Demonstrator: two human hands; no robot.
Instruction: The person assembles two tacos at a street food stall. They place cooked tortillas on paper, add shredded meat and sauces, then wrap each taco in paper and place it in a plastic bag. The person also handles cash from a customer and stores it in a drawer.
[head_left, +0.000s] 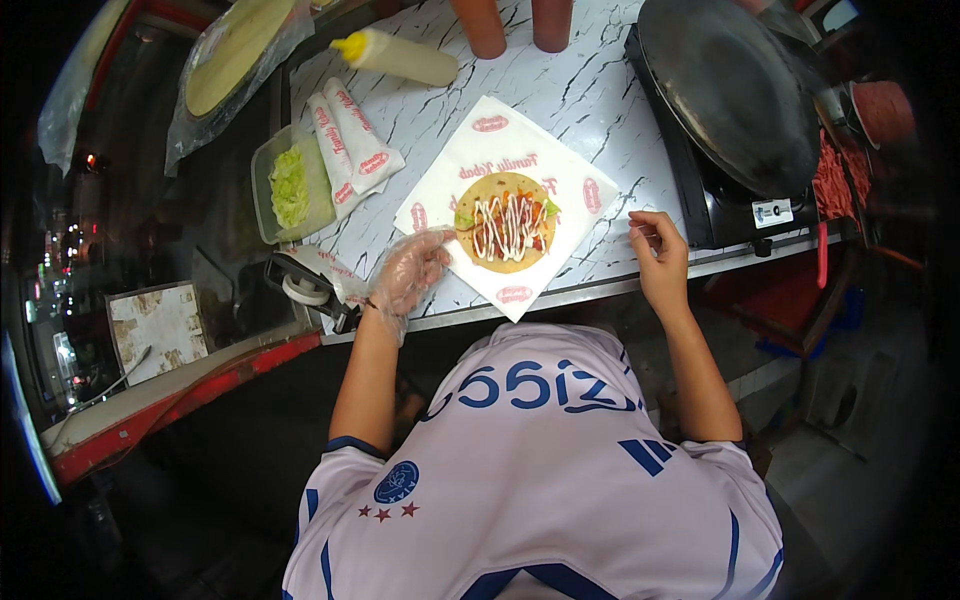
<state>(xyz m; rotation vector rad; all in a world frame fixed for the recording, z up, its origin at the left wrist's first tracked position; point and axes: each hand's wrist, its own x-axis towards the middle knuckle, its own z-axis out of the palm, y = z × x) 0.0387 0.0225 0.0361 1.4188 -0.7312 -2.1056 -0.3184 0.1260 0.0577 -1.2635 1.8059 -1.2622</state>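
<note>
An open flatbread (506, 221) topped with lettuce, meat and white sauce stripes lies on a white printed paper sheet (560, 160) on the marble counter. My left hand (408, 272), in a clear plastic glove, rests at the paper's left corner with fingers loosely apart, close to the flatbread's edge. My right hand (658, 248), bare, sits on the counter to the right of the paper, fingers slightly curled and holding nothing.
A round black griddle (730, 95) stands at the right. A yellow-capped sauce bottle (398, 57) lies at the back. Wrapped rolls (352, 140), a tub of lettuce (290, 187) and a tape dispenser (305, 285) sit at the left. Bagged flatbreads (235, 50) lie far left.
</note>
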